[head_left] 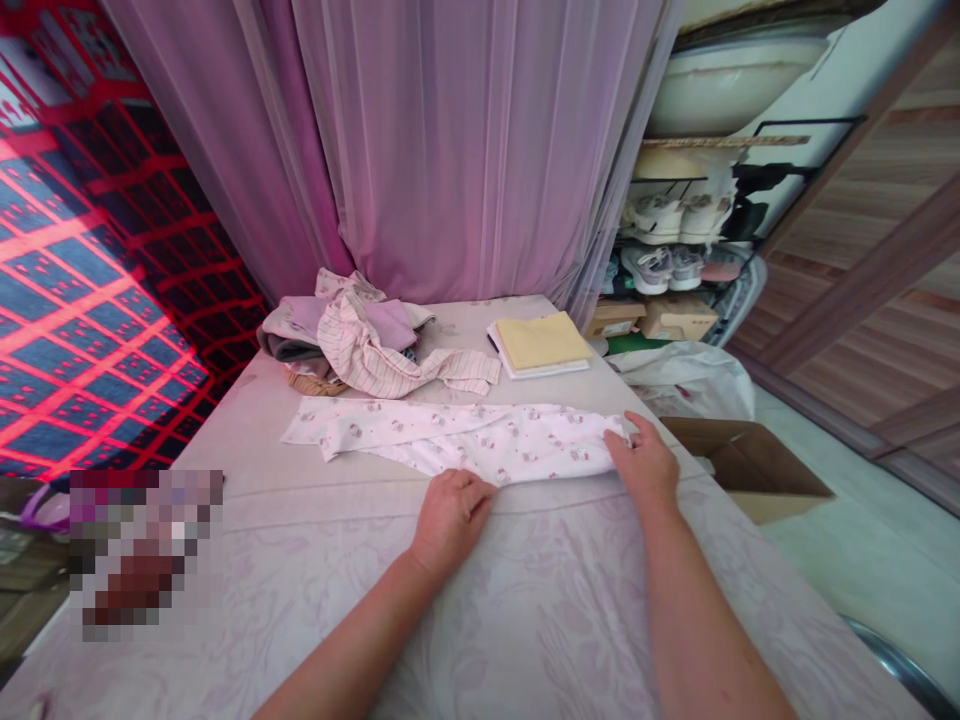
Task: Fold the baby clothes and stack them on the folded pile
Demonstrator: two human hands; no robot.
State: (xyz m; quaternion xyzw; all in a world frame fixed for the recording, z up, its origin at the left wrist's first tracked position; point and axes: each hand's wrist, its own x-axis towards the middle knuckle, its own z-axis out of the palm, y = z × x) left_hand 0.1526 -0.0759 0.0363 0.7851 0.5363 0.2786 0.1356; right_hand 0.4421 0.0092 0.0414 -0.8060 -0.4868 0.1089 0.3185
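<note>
A pale floral-covered bed (555, 600) fills the lower half of the view, with a sheer mauve curtain (450, 150) hanging behind its far end. Right of the bed stand a shoe rack (667, 240), a white plastic bag (690, 380) and an open cardboard box (750, 465), with a white basin (720, 85) above the rack.

On the far part of the bed sits a loose heap of pink and striped clothes (360, 335), still crumpled, over the edge of a wicker basket (315, 385). Right of that heap, toward the far end of the bed, lies a squared yellow folded cloth (544, 340) on a flat white layer. Nearer the person, in the middle of the bed, a white printed garment (450, 438) lies drawn out in a long, flattened strip, with its narrower end pointing left and its edges not yet squared (the small print looks like cartoon cats).

The left hand (450, 520) rests palm down on the garment's near edge, its fingers close together and slightly curled; I cannot tell whether they pinch the cloth. The right hand (641, 462) sits at the garment's right end, its fingers (619, 445) open and spread, their tips on the cloth.
</note>
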